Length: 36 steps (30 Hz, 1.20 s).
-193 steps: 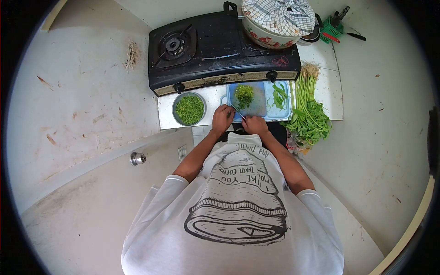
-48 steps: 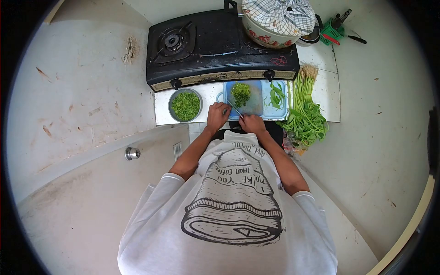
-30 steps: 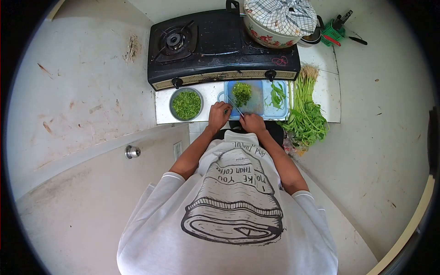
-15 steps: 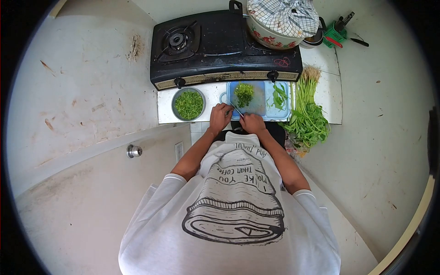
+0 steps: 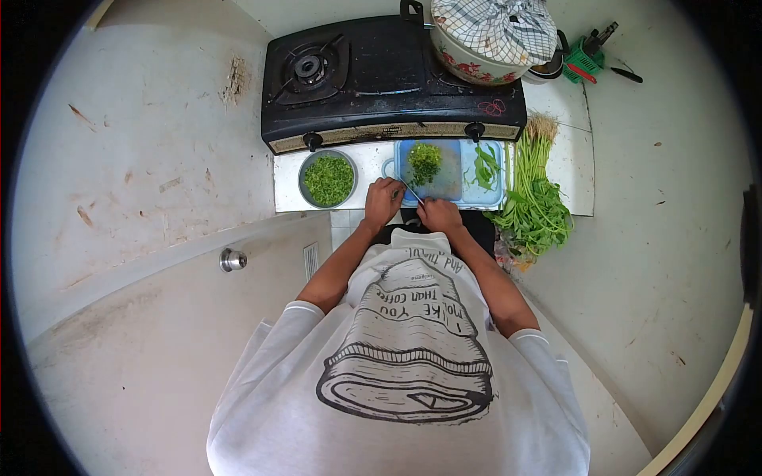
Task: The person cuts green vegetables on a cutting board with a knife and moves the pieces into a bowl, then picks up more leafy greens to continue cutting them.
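My right hand (image 5: 439, 214) is closed around the handle of a knife (image 5: 413, 192). The blade points up and left, its tip by the fingers of my left hand (image 5: 383, 200). That hand is closed at the near left edge of a blue cutting board (image 5: 446, 189); whatever its curled fingers hold is too small to make out. Above the blade, a heap of chopped greens (image 5: 425, 161) lies on the board. A few uncut green leaves (image 5: 486, 166) rest at the board's right side, over a light blue tray (image 5: 480, 196).
A grey bowl (image 5: 302, 190) of chopped greens stands left of the board. Behind is a black two-burner stove (image 5: 381, 59) with a cloth-covered pot (image 5: 476, 70). A bunch of leafy stems (image 5: 540, 190) overhangs the counter at right. A green basket (image 5: 583, 62) holds utensils.
Both hands and the knife keep nearly the same place over the board's near edge. The whole view has shifted very slightly.
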Tool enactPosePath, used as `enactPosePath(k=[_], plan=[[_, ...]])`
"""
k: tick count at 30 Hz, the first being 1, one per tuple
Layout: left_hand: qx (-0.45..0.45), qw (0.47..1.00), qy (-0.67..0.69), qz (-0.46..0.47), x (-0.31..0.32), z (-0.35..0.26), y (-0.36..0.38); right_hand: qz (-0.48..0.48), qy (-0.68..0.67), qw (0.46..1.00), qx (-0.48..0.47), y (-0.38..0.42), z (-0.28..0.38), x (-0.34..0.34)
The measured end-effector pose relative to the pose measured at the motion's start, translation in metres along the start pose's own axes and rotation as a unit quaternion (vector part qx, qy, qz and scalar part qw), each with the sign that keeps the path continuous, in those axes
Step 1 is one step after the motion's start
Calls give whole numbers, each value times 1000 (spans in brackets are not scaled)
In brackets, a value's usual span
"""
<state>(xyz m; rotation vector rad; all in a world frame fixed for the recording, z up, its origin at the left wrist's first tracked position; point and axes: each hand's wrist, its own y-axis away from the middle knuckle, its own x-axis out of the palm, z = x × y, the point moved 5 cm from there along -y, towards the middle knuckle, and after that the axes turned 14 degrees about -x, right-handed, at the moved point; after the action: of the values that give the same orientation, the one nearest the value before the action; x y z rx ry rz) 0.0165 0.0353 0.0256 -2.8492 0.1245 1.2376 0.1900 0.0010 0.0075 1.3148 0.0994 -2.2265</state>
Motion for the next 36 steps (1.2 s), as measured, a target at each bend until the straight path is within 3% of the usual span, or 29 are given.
enactPosePath(k=[8,25,36], plan=[[-31,999,25,5,-1,-1,-2,3,-5,1000,12,-2,-3,-2],[-5,1000,15,9,-2,2,4,13,-5,1000,-11,-5,-1,-4],[4,999,36,40,4,1,-7,16,-9,999,42,5,-10,-7]])
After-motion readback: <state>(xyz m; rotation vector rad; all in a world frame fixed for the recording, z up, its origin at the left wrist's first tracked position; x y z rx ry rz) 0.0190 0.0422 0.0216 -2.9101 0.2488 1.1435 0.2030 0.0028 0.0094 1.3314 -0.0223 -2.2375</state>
